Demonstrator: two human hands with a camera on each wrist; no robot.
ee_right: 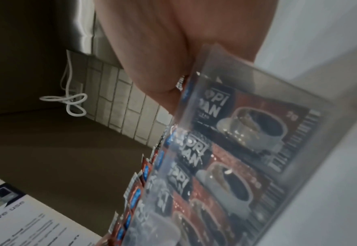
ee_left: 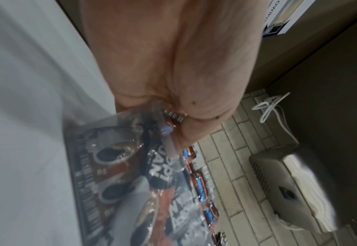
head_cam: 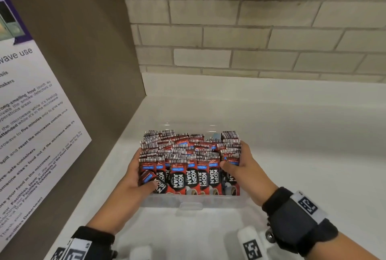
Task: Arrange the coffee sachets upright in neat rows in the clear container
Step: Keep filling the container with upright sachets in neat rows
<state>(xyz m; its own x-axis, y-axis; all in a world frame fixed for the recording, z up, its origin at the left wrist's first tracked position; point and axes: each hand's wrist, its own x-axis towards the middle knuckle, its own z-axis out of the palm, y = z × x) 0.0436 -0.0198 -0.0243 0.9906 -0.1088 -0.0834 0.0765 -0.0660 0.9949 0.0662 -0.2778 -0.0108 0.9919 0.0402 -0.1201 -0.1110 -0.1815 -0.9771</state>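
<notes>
Both hands' fingers hidden among coffee sachets (head_cam: 189,161)

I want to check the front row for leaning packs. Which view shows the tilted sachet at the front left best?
The head view: the tilted sachet leans at the near left corner of the clear container, under the left hand thumb. The left wrist view shows only blurred packs through the wall; the right wrist view shows the opposite end.
</notes>
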